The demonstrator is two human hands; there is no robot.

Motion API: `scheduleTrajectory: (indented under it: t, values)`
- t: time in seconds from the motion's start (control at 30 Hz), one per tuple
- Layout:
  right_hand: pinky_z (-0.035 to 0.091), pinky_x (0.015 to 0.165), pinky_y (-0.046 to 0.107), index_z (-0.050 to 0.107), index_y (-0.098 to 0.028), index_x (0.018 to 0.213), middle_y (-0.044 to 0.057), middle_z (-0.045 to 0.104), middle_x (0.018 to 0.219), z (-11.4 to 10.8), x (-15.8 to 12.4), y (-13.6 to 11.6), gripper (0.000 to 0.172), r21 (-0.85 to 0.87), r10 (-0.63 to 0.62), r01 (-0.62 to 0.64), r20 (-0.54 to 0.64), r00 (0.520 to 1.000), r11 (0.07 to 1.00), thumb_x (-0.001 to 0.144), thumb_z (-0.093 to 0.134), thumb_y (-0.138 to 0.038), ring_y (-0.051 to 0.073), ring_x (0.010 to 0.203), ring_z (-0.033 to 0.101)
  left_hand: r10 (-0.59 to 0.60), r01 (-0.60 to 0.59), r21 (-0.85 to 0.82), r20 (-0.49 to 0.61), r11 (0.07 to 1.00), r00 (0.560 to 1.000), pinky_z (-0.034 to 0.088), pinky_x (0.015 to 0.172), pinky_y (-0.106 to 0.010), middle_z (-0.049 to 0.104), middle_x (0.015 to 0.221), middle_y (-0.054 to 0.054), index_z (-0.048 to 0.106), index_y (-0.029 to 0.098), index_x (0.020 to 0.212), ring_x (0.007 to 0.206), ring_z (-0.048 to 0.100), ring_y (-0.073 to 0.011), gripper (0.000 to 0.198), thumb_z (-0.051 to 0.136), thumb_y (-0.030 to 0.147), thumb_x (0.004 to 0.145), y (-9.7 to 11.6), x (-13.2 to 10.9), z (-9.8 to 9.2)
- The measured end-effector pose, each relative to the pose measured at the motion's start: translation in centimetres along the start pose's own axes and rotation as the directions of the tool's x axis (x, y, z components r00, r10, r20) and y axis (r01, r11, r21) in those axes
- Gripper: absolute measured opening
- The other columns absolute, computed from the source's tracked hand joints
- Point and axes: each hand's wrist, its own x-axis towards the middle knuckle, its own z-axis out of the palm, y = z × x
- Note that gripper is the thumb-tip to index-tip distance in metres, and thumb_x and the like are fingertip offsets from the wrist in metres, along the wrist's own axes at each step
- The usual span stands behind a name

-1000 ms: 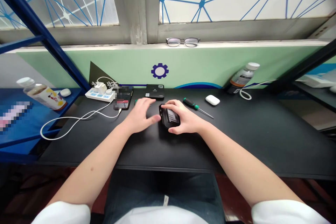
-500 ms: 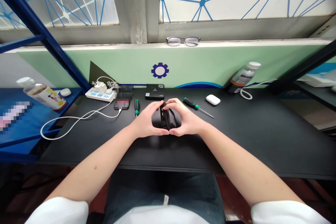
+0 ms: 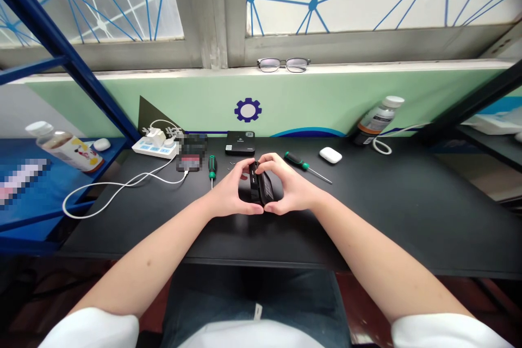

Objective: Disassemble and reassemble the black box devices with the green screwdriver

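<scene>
Over the middle of the desk, a small black electronic device (image 3: pixel 256 182) is tilted on edge between my two hands. Slots that look like ports show along its narrow edge. My left hand (image 3: pixel 228 190) curves round its left side, thumb at the near end and fingers at the far end. From the other side my right hand (image 3: pixel 290 185) grips it, index finger bent over the top edge and thumb low at the near end. Whether its two visible black parts are joined cannot be made out.
Green-and-black screwdrivers lie left (image 3: pixel 212 167) and right (image 3: pixel 297 160) of my hands. Behind them sits a flat black box (image 3: pixel 240 143). Tiny metal bits (image 3: pixel 232 163) lie near my left fingers. A white earbud case (image 3: pixel 330 155), a bottle (image 3: pixel 377 119) and a power strip (image 3: pixel 154 147) stand around.
Both hands and the device have shifted very slightly towards me and to the right. More of the device's slotted edge and the tiny metal bits now show. The grip is otherwise the same.
</scene>
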Motion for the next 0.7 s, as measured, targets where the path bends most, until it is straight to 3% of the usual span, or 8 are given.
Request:
scheduleTrajectory:
  t: [0.2,0.33,0.47,0.57,0.7]
  values:
    - [0.048,0.114,0.058,0.056,-0.031,0.133,0.011,0.044,0.137,0.0,-0.1,-0.1,0.076,0.01,-0.021,0.021,-0.005,1.0,1.0,0.068,0.091,-0.048,0.035,0.129,0.053,-0.065,0.062,0.076,0.039,0.995,0.997,0.037,0.127,-0.064,0.043,0.165,-0.017,0.029,0.028,0.167,0.149,0.046,-0.0432,0.131,0.1,0.057,0.061,0.4,-0.3,-0.6]
    - [0.044,0.117,0.053,0.058,-0.033,0.133,0.01,0.046,0.137,-0.8,-0.2,0.5,0.074,0.083,-0.07,0.082,-0.134,0.988,0.993,0.071,0.09,-0.057,0.034,0.131,0.051,-0.16,0.143,0.193,0.074,0.971,0.984,0.035,0.127,-0.065,0.033,0.174,-0.016,0.025,0.03,0.171,0.157,0.036,-0.0455,0.133,0.098,0.056,0.063,1.4,-0.5,-1.4]
    - [0.048,0.112,0.046,0.059,-0.034,0.138,0.01,0.049,0.136,-2.2,-0.3,1.0,0.08,0.238,-0.039,0.091,-0.216,0.976,0.967,0.073,0.083,-0.074,0.032,0.128,0.053,-0.228,0.203,0.319,0.041,0.926,0.973,0.039,0.124,-0.065,0.036,0.173,-0.017,0.028,0.029,0.17,0.157,0.036,-0.0469,0.13,0.096,0.059,0.064,2.2,-0.3,-2.0]
    - [0.051,0.107,0.043,0.063,-0.031,0.134,0.01,0.053,0.133,-3.1,-0.2,0.4,0.082,0.354,0.012,0.056,-0.186,0.983,0.934,0.072,0.08,-0.082,0.031,0.123,0.056,-0.237,0.211,0.456,0.0,0.864,0.971,0.037,0.124,-0.064,0.046,0.166,-0.017,0.036,0.025,0.167,0.154,0.039,-0.047,0.125,0.096,0.06,0.063,2.3,0.1,-2.3]
    - [0.053,0.103,0.04,0.061,-0.031,0.13,0.008,0.057,0.127,-3.6,-0.4,-1.2,0.074,0.457,0.018,0.013,-0.064,0.998,0.89,0.075,0.082,-0.075,0.028,0.118,0.06,-0.193,0.131,0.635,0.029,0.761,0.981,0.029,0.126,-0.063,0.055,0.158,-0.02,0.045,0.018,0.161,0.15,0.042,-0.046,0.117,0.094,0.062,0.064,2.0,0.5,-2.5]
